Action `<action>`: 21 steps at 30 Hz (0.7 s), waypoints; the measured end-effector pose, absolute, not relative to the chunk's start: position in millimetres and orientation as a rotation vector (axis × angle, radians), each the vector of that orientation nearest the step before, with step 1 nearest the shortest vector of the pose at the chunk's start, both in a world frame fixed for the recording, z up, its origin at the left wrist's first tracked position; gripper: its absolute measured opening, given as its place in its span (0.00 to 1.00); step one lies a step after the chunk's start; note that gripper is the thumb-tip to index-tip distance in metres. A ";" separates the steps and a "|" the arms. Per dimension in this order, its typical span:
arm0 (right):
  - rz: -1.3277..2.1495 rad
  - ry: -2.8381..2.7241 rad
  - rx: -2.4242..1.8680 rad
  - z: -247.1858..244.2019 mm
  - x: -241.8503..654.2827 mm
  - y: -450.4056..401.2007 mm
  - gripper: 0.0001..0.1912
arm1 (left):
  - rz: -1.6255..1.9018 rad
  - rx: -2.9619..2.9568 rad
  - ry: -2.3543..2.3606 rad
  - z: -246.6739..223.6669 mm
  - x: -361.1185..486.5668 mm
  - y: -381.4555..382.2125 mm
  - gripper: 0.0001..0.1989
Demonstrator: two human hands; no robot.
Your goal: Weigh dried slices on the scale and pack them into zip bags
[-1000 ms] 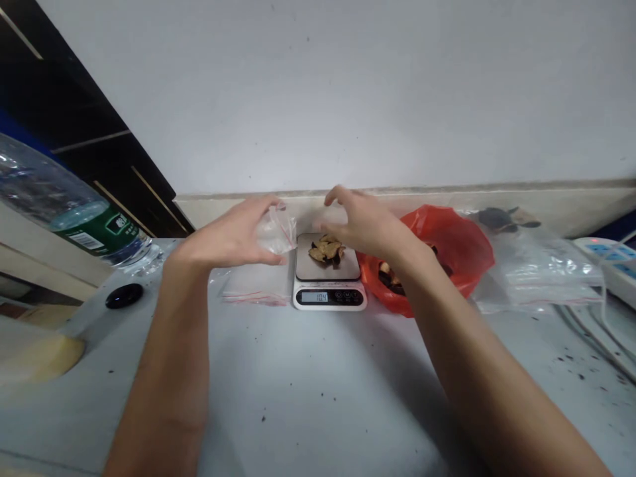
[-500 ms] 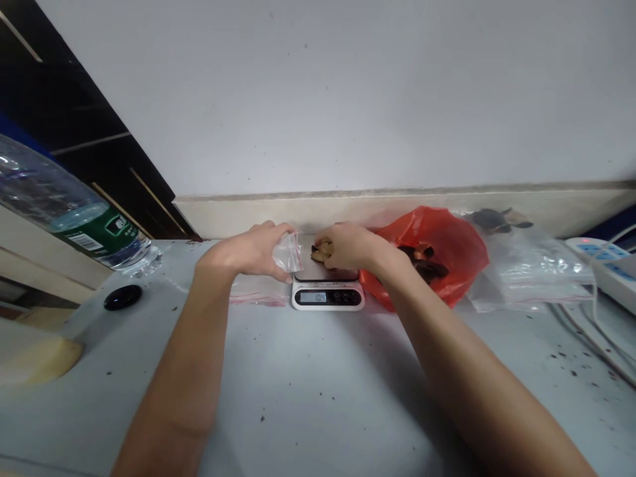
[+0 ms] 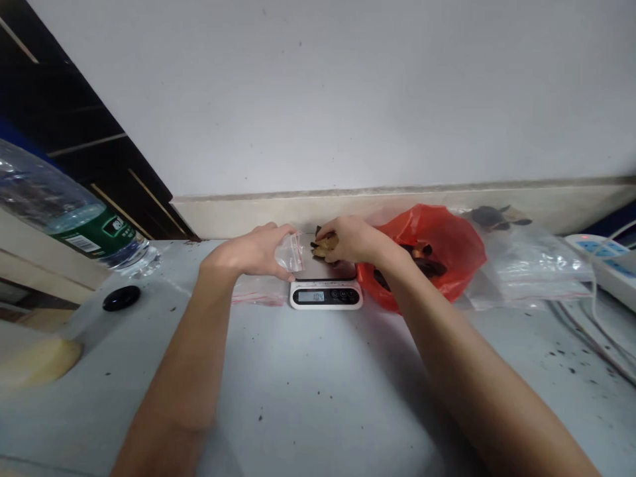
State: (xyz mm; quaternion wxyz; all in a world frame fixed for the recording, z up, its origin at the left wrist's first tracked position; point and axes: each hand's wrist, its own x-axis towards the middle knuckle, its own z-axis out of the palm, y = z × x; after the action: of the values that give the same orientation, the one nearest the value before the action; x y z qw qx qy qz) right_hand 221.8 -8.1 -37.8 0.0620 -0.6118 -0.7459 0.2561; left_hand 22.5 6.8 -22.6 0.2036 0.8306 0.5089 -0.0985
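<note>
A small digital scale (image 3: 326,296) stands near the wall, its display reading what looks like 104 or 10.4. Over its metal plate, my right hand (image 3: 350,240) has its fingers closed around brown, dried pieces (image 3: 324,246) with dark edges. To the left of the plate, my left hand (image 3: 256,253) grips a small clear zip bag (image 3: 289,253) between thumb and fingers, the bag's red-striped mouth facing the scale. Beside the scale on the right, a red plastic bag (image 3: 460,255) lies open with more dark dried pieces (image 3: 430,266) inside.
More zip bags (image 3: 258,291) lie flat under my left hand. Large clear bags (image 3: 536,265) and a white device (image 3: 603,265) with cables sit at the right. On the left are a water bottle (image 3: 74,212) and a black oval object (image 3: 122,298). Dark crumbs dot the table.
My right hand has lifted and turned slightly, showing more of the dried pieces at its fingertips. The left hand holds the zip bag much as before, and the display reads the same.
</note>
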 end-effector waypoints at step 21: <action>0.860 -2.449 -1.379 -11.0 241.3 -23.1 0.18 | 0.023 2.305 1.115 -19.0 35.9 3.4 0.34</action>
State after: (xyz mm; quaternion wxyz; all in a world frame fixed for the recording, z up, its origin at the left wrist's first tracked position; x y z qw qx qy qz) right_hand 241.3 -23.1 -11.0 0.1011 -0.4666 -0.8290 0.2911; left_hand 35.9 3.4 -19.0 0.2863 0.8625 0.4172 0.0087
